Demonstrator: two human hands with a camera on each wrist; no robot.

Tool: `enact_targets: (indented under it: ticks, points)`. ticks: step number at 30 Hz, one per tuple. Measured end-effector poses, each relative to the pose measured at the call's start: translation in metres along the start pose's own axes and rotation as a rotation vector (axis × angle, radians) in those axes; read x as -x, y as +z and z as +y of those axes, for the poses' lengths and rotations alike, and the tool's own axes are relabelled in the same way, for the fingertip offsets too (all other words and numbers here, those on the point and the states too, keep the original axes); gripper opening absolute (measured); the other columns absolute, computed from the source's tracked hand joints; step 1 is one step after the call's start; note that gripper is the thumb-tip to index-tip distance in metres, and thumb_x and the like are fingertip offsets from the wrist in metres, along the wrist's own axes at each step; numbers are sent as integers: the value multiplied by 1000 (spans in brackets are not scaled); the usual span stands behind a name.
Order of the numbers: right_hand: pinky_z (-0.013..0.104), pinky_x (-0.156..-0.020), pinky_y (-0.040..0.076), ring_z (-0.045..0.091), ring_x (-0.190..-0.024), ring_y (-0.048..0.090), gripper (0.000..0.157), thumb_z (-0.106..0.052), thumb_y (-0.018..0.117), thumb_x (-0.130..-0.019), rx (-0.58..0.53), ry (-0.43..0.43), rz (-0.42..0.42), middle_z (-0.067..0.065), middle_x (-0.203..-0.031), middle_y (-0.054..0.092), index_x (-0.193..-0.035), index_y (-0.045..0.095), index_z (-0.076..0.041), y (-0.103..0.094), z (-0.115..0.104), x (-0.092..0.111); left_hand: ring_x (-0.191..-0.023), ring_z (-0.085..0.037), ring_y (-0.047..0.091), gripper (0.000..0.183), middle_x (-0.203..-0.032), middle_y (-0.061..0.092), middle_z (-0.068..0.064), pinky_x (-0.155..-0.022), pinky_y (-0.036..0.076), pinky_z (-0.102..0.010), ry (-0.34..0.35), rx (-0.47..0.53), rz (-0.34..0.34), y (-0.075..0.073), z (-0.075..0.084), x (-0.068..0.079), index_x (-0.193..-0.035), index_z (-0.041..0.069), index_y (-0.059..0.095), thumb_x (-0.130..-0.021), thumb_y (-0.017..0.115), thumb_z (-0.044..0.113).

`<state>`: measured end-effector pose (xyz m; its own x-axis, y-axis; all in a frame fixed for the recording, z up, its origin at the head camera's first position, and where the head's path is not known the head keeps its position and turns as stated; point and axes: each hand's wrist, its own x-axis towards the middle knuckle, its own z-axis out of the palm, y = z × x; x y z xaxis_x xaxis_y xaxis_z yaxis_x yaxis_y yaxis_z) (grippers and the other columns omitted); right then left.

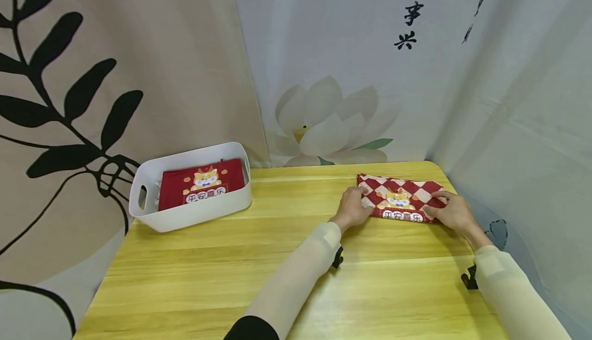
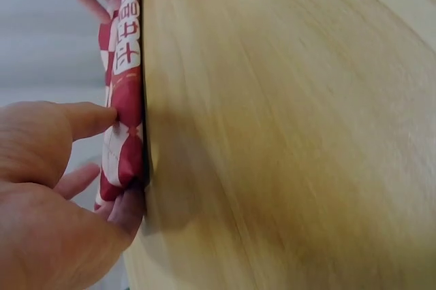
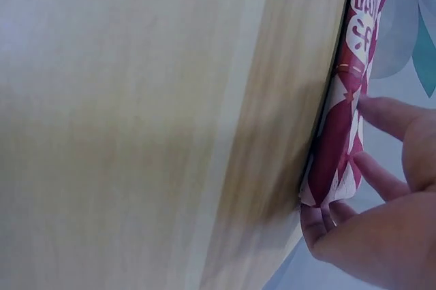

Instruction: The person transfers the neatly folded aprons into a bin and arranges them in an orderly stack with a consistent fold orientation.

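Note:
A folded red-and-white checkered cloth (image 1: 401, 199), printed with a cartoon animal and white lettering, lies at the far right of the wooden table (image 1: 277, 268). My left hand (image 1: 353, 207) grips its left end; in the left wrist view, the thumb (image 2: 92, 120) presses the front edge while other fingers curl under the corner. At the opposite end, my right hand (image 1: 455, 211) holds the cloth, with fingers (image 3: 317, 225) tucked beneath its corner in the right wrist view. The thickness of the fold (image 3: 337, 133) shows there, close to the tabletop.
A white plastic bin (image 1: 199, 219) with a handle hole stands at the table's back left. Inside lies a red cloth item (image 1: 173, 188) with a similar cartoon print. Printed curtains (image 1: 333, 32) hang behind the table and along its right side.

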<state>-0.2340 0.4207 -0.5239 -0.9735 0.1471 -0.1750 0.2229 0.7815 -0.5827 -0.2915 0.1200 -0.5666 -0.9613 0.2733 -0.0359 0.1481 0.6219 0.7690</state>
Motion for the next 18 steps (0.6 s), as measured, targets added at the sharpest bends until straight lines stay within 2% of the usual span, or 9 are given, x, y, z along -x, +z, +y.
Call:
enact_targets:
  ticks: [3,6,9,14,18]
  points:
    - [82,-123,39,69,-153,37,69,-30,77,-106,-4,1,32,50,-167,37,-159,53,7,0,0,2,-130,-18,64,49,-142,70,-5,-116,59,-35,2,31,17,9,-15,-13,-143,16,75,-97,90,22]
    - [81,-121,42,68,-151,41,63,-24,76,-106,-12,-6,60,48,-166,41,-157,55,7,1,2,3,-134,-19,62,54,-144,70,-6,-120,56,-35,-22,71,10,11,-22,-19,-146,16,74,-96,91,22]
    - [80,-119,44,67,-147,44,61,-22,74,-107,-26,-13,68,47,-164,44,-157,55,7,0,5,5,-139,-22,60,58,-148,69,-9,-124,53,-36,-42,57,10,14,-29,-23,-150,14,71,-96,90,22]
    - [77,-118,47,64,-142,48,64,-24,72,-109,-50,-6,42,46,-160,47,-160,51,9,-2,7,8,-147,-24,58,65,-156,67,-8,-129,51,-38,-43,30,-14,13,-33,-24,-157,15,65,-97,88,24]
    - [75,-116,48,61,-139,51,63,-24,71,-110,-62,-10,47,45,-156,50,-160,52,9,-3,8,9,-148,-23,59,64,-158,69,-4,-127,53,-38,-24,60,-41,1,-28,-17,-156,18,65,-96,88,22]
